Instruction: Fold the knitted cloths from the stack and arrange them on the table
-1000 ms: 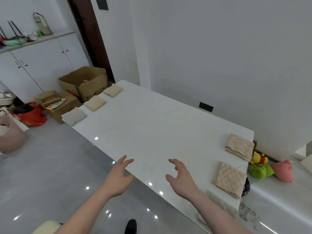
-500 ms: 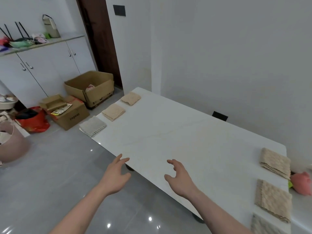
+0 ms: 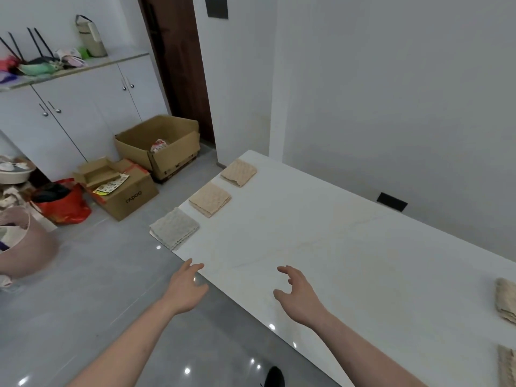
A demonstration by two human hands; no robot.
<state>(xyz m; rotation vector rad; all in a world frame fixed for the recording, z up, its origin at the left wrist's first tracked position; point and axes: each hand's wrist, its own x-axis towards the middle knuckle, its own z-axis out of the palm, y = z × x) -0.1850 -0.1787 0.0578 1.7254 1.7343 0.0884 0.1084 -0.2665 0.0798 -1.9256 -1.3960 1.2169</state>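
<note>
White marble-look table (image 3: pixel 321 233) runs from 11 o'clock down to 4 o'clock, against a pale wall. Head view only.

Left hand (image 3: pixel 185 289) hovers over the near table edge at about 7 o'clock, fingers straight and loosely spread, holding nothing. Right hand (image 3: pixel 300 294) hovers over the tabletop at 6 o'clock, fingers slightly curled and apart, holding nothing. Hands are well apart from each other; whether they touch the table is unclear.

Three folded cloths lie in a row along the far left end of the table: grey cloth (image 3: pixel 174 228) nearest, at the corner and overhanging the edge a little; beige cloth (image 3: pixel 210 199) just beyond it; tan cloth (image 3: pixel 239 172) farthest. Small gaps between them, none touching.

Two more folded cloths at the right frame edge: upper cloth (image 3: pixel 506 300) at 3 o'clock, lower cloth (image 3: pixel 506 364) at 4 o'clock, both cut off by the frame.

Off the table at 10 o'clock: open box (image 3: pixel 157 146) on grey floor, smaller box (image 3: pixel 127 195) beside it, red bag (image 3: pixel 62 203), white cabinets (image 3: pixel 69 113) behind. Pink basket (image 3: pixel 21 244) at 9 o'clock. Dark door (image 3: pixel 178 65) at 12 o'clock.
</note>
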